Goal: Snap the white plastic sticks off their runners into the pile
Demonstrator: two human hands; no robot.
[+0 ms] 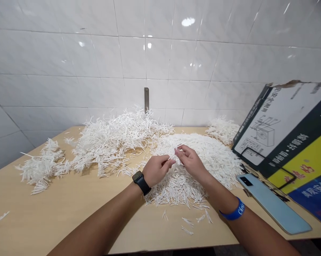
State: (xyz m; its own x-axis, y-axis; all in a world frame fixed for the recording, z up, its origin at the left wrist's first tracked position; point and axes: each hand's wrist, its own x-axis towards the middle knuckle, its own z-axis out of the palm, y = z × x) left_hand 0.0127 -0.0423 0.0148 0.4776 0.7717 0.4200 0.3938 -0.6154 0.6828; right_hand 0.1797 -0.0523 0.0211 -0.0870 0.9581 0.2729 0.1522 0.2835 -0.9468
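Note:
My left hand [157,169] and my right hand [190,163] meet over a broad heap of small white strips [216,156], which look like thin branched plastic pieces. Thumb and fingers of both hands are pinched together on a small white branched piece [175,156], mostly covered by the fingertips. To the left of the hands lies a taller, looser pile of tangled white branched pieces [109,135]. A few loose strips [187,222] are scattered on the table in front of the heap.
A light wooden table [77,209] stands against a tiled wall. At right are a pale blue phone [277,206], eyeglasses [272,188] and a printed cardboard box [288,135]. Another small white pile [223,128] lies at the back. A metal bracket [146,99] is on the wall.

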